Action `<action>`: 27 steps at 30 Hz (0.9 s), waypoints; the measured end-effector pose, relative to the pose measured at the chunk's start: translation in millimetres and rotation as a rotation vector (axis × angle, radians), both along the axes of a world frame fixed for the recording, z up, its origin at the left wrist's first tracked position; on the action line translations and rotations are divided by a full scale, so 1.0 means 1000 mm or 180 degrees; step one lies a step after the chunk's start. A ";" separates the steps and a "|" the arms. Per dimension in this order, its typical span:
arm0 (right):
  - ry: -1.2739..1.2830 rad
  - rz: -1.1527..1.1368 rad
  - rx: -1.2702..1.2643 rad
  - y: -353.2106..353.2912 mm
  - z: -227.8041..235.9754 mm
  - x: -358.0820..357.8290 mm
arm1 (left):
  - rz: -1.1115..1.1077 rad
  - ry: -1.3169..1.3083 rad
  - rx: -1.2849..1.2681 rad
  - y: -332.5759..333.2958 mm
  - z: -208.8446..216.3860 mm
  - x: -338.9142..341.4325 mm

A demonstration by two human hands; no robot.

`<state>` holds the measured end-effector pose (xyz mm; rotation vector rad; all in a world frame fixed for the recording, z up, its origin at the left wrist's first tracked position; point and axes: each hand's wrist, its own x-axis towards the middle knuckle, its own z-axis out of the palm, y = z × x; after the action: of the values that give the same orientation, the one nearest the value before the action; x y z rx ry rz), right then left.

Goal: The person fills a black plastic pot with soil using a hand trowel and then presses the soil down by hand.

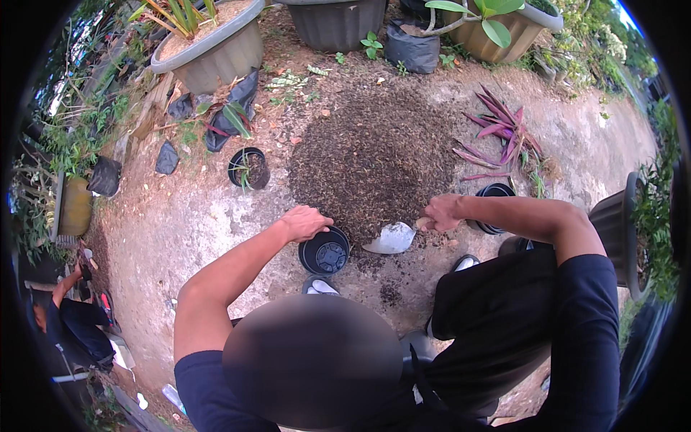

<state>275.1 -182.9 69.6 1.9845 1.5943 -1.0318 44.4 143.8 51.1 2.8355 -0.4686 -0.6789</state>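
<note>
One hand, our left hand, pinches the black pot by its rim, seemingly to steady it at the soil heap's near side; apart from it, our right hand grips the trowel by its handle, likely for control. Pale, soil-strewn ground surrounds the heap; large planters stand beyond it.

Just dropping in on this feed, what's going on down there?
The person's left hand grips the rim of a round black plastic pot, which has no soil covering its bottom. The right hand holds a silvery, broad-bladed trowel at the near edge of a mound of loose dark-brown soil. Beyond the right forearm lie uprooted-looking purple long-leaved plants; left of the mound stands a small black pot with a green plant.
</note>
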 end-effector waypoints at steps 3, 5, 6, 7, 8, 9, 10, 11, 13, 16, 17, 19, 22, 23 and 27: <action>-0.0175 0.0027 0.0079 0.012 0.007 0.015 | -0.0068 0.0038 0.0095 -0.001 0.002 0.001; -0.0108 -0.0102 0.0235 0.009 0.017 0.016 | -0.0068 0.0101 0.0129 -0.002 0.005 0.001; -0.0074 -0.0161 0.0317 0.008 0.020 0.016 | -0.0063 0.0134 0.0149 -0.002 0.005 0.000; -0.0048 -0.0160 0.0319 0.007 0.021 0.016 | -0.0058 0.0120 0.0142 -0.001 0.004 -0.001; -0.0022 -0.0158 0.0320 0.005 0.023 0.015 | -0.0051 0.0107 0.0134 0.000 0.004 -0.002; -0.0004 -0.0167 0.0314 0.000 0.023 0.017 | -0.0055 0.0085 0.0119 -0.001 0.005 0.000; -0.0032 -0.0235 0.0399 -0.005 0.024 0.021 | -0.0084 0.0073 0.0113 -0.002 0.006 0.001; -0.0060 -0.0301 0.0485 -0.012 0.025 0.025 | -0.0113 0.0062 0.0107 -0.003 0.006 0.002; -0.0063 -0.0426 0.0621 -0.016 0.032 0.030 | -0.0140 0.0067 0.0127 -0.005 0.007 0.004; -0.0009 -0.0594 0.0825 -0.022 0.046 0.043 | -0.0147 0.0055 0.0144 -0.008 0.007 0.006; 0.0015 -0.0629 0.0935 -0.022 0.049 0.045 | -0.0138 0.0025 0.0119 -0.008 0.007 0.006; 0.0059 -0.0726 0.1208 -0.026 0.051 0.050 | -0.0134 -0.0016 0.0100 -0.008 0.007 0.008; 0.0198 -0.1137 0.1681 -0.021 0.058 0.049 | -0.0115 0.0005 0.0114 -0.007 0.008 0.009; 0.0250 -0.1387 0.1700 -0.019 0.061 0.047 | -0.0112 0.0041 0.0116 -0.006 0.008 0.009; 0.0400 -0.1249 0.1658 -0.018 0.060 0.046 | -0.0146 0.0122 0.0156 -0.010 0.010 0.013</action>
<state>321.2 -201.0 129.7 2.7132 1.7081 -0.9557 57.4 133.7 61.6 2.8596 -0.5190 -0.7621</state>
